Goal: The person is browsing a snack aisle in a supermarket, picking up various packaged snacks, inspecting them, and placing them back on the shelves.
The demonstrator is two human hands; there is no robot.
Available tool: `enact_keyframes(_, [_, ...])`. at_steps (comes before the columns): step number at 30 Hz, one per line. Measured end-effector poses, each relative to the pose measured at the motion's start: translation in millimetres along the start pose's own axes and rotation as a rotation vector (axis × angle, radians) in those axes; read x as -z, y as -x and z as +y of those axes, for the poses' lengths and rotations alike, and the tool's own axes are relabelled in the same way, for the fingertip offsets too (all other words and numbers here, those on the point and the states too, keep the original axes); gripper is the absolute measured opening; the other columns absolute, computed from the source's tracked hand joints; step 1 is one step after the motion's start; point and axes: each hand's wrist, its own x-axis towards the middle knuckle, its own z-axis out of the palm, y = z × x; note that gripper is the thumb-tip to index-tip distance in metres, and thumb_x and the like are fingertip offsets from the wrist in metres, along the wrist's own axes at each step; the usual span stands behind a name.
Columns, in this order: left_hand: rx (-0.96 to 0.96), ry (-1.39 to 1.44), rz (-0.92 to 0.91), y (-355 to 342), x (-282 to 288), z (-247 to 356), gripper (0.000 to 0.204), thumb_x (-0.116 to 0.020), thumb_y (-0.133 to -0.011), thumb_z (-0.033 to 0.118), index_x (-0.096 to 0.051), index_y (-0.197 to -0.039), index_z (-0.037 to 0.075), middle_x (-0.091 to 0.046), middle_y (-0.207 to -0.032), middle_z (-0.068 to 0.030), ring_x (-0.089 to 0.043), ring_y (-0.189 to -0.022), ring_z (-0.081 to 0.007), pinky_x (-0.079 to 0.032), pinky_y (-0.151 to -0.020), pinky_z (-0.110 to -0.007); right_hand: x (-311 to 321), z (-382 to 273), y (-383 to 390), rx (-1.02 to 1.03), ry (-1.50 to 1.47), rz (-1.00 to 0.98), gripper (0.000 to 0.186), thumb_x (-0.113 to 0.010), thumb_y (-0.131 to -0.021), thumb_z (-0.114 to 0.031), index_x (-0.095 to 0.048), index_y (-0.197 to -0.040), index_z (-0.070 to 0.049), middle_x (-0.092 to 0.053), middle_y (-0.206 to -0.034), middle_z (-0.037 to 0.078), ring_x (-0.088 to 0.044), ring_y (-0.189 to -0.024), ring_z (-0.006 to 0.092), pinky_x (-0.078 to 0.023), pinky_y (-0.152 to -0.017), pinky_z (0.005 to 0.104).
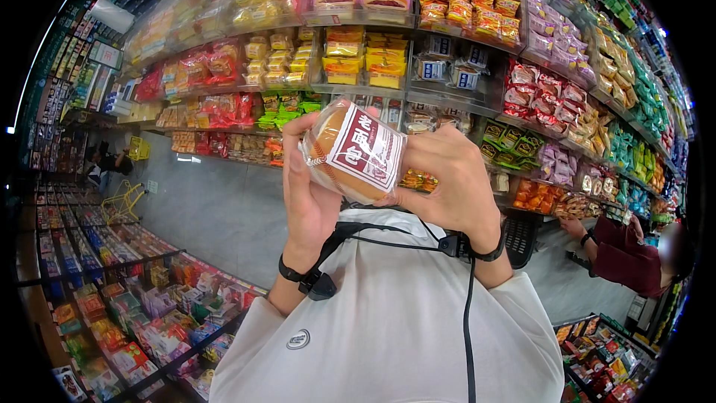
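Observation:
A packaged bread bun [354, 151] in clear plastic, with a white and dark red label, is held up in front of my chest, tilted. My left hand [307, 198] grips its left side, fingers behind it and thumb along the edge. Closed on the right side of the wrapper is my right hand [453, 183], its fingers bent at the top and its thumb below. The far side of the bun is hidden. Behind it, dark-labelled packs [440, 67] lie in a shelf bin.
Curved tiers of clear shelf bins [365, 19] with wrapped snacks rise ahead. At the lower left stands a rack of colourful packages [142, 313]. A person in a dark red top [626, 257] reaches toward the shelves at the right. A black basket [522, 239] is beside my right forearm.

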Motion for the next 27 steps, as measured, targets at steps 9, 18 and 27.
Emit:
enact_keyframes(9, [-0.039,-0.048,-0.099,-4,-13,3,0.066,-0.047,-0.114,0.065,-0.041,-0.157,0.016,-0.040,-0.173,-0.0210,-0.044,-0.159,-0.0438,-0.046,-0.127,-0.059,3,5,8,-0.075,-0.090,0.004,0.048,-0.098,-0.074,-0.028,-0.061,-0.098,-0.009,-0.066,-0.078,0.005,-0.068,-0.080,0.0347,-0.050,-0.077,0.0451])
enact_keyframes(18, [0.058,-0.010,-0.020,5,-13,-1,0.065,-0.054,-0.116,0.055,-0.041,-0.159,0.008,-0.054,-0.161,-0.0149,-0.054,-0.148,-0.0254,-0.042,-0.125,-0.047,22,7,15,-0.307,-0.270,-0.020,0.090,-0.106,-0.069,-0.038,-0.052,-0.134,-0.008,-0.083,-0.118,0.017,-0.078,-0.112,0.0418,-0.061,-0.095,0.0445])
enact_keyframes(27, [0.040,-0.120,0.061,22,-24,-5,0.071,-0.057,-0.115,0.055,-0.043,-0.160,0.002,-0.055,-0.156,-0.0126,-0.053,-0.147,-0.0228,-0.040,-0.125,-0.044,30,16,31,-0.356,-0.372,0.067,0.075,-0.107,-0.067,-0.038,-0.058,-0.115,-0.007,-0.082,-0.113,0.016,-0.081,-0.100,0.0370,-0.062,-0.087,0.0385])
